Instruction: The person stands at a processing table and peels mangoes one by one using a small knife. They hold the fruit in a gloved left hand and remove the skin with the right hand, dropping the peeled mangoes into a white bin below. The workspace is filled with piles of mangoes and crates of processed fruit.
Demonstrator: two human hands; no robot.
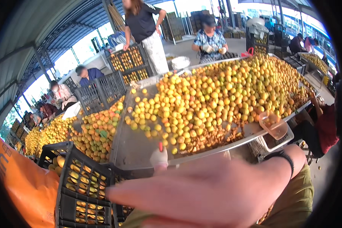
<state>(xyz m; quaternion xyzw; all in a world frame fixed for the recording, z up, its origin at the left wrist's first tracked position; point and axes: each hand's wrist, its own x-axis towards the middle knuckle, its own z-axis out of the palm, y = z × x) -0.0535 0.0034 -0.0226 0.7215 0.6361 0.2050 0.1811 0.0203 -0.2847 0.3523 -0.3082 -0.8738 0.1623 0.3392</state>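
Observation:
My left hand [159, 158], in a whitish glove, is closed around a small red object [160, 146] at the near edge of a metal sorting table [131, 148]. Its forearm is mostly hidden. Large and blurred in front of the camera, my bare right hand [193, 188] reaches leftward; its fingers cannot be made out, nor whether it holds anything. A dark band circles that arm. Yellow-orange apricot-like fruits [205, 97] are heaped across the table. Brown, shrivelled pieces [208, 139] lie along its near side.
Black plastic crates [85, 182] of fruit stand at the lower left beside an orange bag [25, 182]. A clear plastic container [272, 125] overhangs the right edge above a white basket [276, 142]. Co-workers sit across and at the right; one person stands behind. Another fruit heap [97, 131] lies left.

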